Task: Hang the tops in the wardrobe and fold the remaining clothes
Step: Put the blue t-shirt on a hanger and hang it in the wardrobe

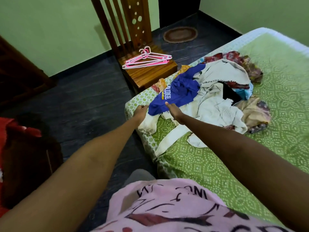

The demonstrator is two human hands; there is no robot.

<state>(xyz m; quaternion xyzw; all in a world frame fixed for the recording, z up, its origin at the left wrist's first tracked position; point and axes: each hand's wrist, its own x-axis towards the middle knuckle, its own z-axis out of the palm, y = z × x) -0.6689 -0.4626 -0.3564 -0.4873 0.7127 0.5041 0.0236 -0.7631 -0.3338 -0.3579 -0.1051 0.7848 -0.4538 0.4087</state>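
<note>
Green-walled room, dark floor, bed (250, 156) under a green dotted sheet. On its near corner, blue top (177, 91) atop a heap of clothes (217, 104). Left hand (141, 110) at the top's lower edge, fingers hidden, grip unclear. Right hand (173, 111) flat, fingers straight, touching the top. Beyond, pink and white hangers (147, 59) on a wooden chair (150, 72).

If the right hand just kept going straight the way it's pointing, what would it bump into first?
Most likely the blue T-shirt: the right hand has straight fingers already at the shirt's near edge, though whether they touch it is unclear.
</note>
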